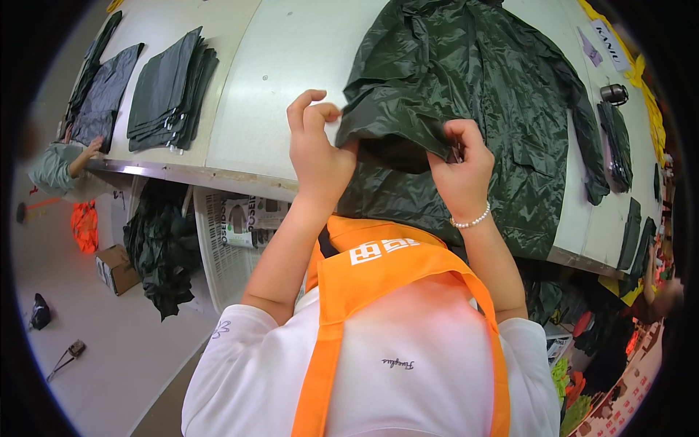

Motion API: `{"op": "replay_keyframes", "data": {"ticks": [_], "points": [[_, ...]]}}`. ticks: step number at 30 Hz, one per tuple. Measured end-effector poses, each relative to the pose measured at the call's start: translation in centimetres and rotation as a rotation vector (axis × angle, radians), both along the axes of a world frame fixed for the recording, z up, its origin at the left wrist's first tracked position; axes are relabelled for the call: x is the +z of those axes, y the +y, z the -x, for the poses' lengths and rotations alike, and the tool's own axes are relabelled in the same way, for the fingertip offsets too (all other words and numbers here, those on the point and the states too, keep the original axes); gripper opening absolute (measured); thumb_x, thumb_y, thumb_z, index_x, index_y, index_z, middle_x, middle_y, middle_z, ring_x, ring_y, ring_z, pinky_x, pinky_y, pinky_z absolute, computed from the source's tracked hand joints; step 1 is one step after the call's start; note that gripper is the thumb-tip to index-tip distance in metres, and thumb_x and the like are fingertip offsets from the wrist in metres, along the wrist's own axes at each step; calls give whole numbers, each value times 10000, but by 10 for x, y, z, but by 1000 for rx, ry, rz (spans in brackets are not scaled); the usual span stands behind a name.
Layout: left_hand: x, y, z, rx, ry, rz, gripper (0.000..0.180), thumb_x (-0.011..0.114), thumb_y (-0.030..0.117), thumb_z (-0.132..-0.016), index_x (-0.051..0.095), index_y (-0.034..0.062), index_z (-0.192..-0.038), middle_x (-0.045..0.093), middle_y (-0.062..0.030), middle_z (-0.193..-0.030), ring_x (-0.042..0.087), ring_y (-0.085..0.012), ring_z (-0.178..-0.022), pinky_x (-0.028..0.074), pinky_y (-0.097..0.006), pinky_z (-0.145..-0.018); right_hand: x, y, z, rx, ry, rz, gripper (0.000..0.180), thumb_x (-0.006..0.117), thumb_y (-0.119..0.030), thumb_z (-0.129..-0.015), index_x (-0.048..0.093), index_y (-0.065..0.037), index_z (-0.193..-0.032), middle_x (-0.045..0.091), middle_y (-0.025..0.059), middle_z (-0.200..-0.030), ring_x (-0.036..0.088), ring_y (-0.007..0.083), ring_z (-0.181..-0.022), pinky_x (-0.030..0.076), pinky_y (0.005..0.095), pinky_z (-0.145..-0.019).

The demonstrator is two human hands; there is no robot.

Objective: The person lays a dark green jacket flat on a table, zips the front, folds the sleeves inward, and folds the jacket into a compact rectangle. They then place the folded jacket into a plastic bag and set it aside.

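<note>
A dark green, shiny rain jacket (502, 109) lies spread over the table in front of me, its lower part hanging at the near edge. My left hand (320, 153) pinches one corner of a lifted flap of the jacket between thumb and fingers, with other fingers curled above. On the flap's other side, my right hand (464, 166), wearing a beaded bracelet (472, 218), grips the edge with thumb and fingers. Between both hands the cloth is raised, showing a dark fold underneath. Whether this flap is a hem or a sleeve end, I cannot tell.
A stack of folded dark green garments (166, 95) lies on the table (255, 109) at the left. Below the edge stand a white crate (215, 251) and hanging dark cloth (164, 240). A co-worker's hand (89, 151) is far left. A black roundish object (614, 94) sits far right.
</note>
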State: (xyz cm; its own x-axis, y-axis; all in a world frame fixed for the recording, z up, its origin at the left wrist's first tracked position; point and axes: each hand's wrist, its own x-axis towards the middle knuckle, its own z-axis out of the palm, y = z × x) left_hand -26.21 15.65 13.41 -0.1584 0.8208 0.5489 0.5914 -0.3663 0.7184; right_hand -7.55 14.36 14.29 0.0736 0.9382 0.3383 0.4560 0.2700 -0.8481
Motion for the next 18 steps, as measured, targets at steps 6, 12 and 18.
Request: {"op": "replay_keyframes", "data": {"ticks": [6,12,18], "points": [[15,-9,-10,-199,10,-266,432,751,-17,-561,593,96,-947,590,-55,-1007,555,-237,-878,422,-350,-766,9,-2,-1,71,-192,-159,235,702,47,-686,550,-54,-833,534,37,-693,493,142,-533,423,224,-520],[25,-7,-4,-255,123,-311,307,744,-42,-504,590,81,-739,619,-36,-774,559,-221,-683,426,-310,-611,38,-21,-10,233,-24,133,306,694,-70,-792,503,-41,-1030,539,58,-820,509,113,-701,442,241,-632],[28,-12,-6,-288,103,-258,295,730,-106,-517,592,43,-730,626,-64,-756,568,-206,-687,448,-283,-617,48,-25,-14,341,140,314,216,557,-143,-924,486,-7,-1077,554,69,-913,509,123,-777,441,250,-729]]}}
